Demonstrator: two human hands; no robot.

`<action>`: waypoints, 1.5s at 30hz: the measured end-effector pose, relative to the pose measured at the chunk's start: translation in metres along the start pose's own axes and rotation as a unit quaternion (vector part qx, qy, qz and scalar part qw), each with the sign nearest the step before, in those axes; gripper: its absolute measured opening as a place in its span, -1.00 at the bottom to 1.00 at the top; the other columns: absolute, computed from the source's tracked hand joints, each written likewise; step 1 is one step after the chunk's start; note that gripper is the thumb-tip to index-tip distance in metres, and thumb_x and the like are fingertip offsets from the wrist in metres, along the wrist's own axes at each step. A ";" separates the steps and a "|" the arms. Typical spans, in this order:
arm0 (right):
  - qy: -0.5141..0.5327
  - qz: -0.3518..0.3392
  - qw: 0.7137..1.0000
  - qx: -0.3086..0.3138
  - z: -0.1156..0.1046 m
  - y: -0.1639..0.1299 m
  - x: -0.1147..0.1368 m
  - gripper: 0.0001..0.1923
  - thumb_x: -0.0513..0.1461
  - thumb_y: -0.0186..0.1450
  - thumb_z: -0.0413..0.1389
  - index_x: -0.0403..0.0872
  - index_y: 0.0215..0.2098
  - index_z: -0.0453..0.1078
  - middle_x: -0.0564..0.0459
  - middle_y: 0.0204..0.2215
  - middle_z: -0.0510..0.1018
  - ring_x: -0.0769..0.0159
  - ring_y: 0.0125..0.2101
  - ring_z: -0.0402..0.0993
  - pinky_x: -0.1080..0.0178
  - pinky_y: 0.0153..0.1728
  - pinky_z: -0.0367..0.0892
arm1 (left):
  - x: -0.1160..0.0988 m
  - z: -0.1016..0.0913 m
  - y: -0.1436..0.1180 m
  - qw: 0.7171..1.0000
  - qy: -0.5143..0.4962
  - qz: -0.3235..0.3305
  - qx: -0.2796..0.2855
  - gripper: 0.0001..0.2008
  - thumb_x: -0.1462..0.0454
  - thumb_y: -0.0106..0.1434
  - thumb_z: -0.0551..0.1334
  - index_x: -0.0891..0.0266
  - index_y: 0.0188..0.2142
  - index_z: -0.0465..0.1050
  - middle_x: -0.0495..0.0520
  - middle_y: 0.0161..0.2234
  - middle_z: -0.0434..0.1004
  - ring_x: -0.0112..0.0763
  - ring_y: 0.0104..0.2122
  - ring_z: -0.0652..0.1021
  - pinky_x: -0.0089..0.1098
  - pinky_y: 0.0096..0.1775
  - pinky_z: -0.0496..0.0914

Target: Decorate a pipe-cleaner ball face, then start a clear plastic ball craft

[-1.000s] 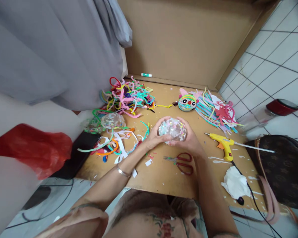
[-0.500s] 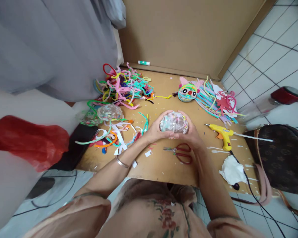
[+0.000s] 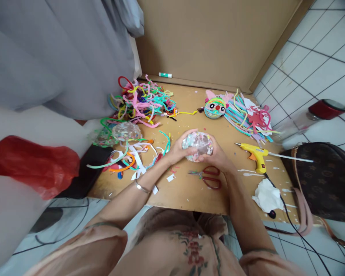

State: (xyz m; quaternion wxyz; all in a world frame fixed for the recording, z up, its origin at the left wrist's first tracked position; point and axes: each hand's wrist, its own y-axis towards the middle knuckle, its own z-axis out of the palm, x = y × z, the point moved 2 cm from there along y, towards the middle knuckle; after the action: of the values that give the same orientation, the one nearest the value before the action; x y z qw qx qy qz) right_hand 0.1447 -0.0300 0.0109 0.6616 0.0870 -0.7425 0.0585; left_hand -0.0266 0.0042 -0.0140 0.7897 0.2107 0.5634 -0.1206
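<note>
Between my two hands is a clear round ball (image 3: pixel 199 145) with white, pink and pale-green bits showing in or on it. My left hand (image 3: pixel 181 149) curves round its left side, the thumb across the front. On the other side my right hand (image 3: pixel 217 153) grips it with fingers and thumb. Just below lies a pair of red-handled scissors (image 3: pixel 208 177) on the table. A similar clear ball (image 3: pixel 127 131) rests at the left, beside loose pipe cleaners (image 3: pixel 129 159).
A yellow glue gun (image 3: pixel 255 153) with a glue stick lies at right, near crumpled tissue (image 3: pixel 268 195) and a brown bag (image 3: pixel 324 180). Behind are a pipe-cleaner heap (image 3: pixel 143 99), a glue-stick tube (image 3: pixel 165 75), a colourful doll (image 3: pixel 215 108) and a red-lidded bottle (image 3: pixel 327 109).
The ball has turned slightly in my hands and shifted a little left. My left thumb has moved up onto its front. The whole view has shifted slightly.
</note>
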 end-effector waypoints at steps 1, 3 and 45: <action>-0.001 -0.003 1.000 -0.012 0.003 0.000 -0.001 0.28 0.22 -0.20 0.46 -0.01 0.34 0.08 -0.24 0.26 0.34 -0.15 0.24 0.33 -0.15 0.28 0.24 | 0.002 0.000 0.001 0.999 -0.028 -0.002 -0.014 -0.12 -0.07 -0.11 0.52 0.14 0.18 0.38 0.17 0.07 0.54 -0.03 0.07 0.53 -0.12 0.14 0.35; 0.003 -0.017 0.999 -0.036 0.007 0.001 -0.002 0.35 0.33 -0.14 0.35 0.00 0.42 -0.06 -0.27 0.38 0.16 -0.16 0.35 0.18 -0.14 0.34 0.15 | 0.005 0.002 0.002 0.995 -0.090 -0.015 -0.040 -0.16 -0.08 -0.11 0.51 0.16 0.13 0.41 0.17 0.05 0.56 -0.04 0.05 0.55 -0.11 0.13 0.37; -0.075 -0.100 0.992 0.006 0.001 0.001 -0.001 -0.05 0.08 0.09 0.39 0.13 0.37 0.18 0.00 0.36 0.26 -0.07 0.37 0.16 -0.12 0.38 0.11 | 0.005 0.009 0.007 0.972 -0.207 -0.072 -0.089 -0.39 -0.07 -0.02 0.50 0.20 -0.06 0.50 0.14 -0.01 0.61 -0.12 0.01 0.58 -0.18 0.08 0.43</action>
State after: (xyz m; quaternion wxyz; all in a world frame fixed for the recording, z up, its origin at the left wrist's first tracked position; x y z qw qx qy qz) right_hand 0.1438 -0.0296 0.0094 0.6060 0.1685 -0.7774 -0.0102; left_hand -0.0146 0.0061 -0.0144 0.8939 0.0691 0.4100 -0.1676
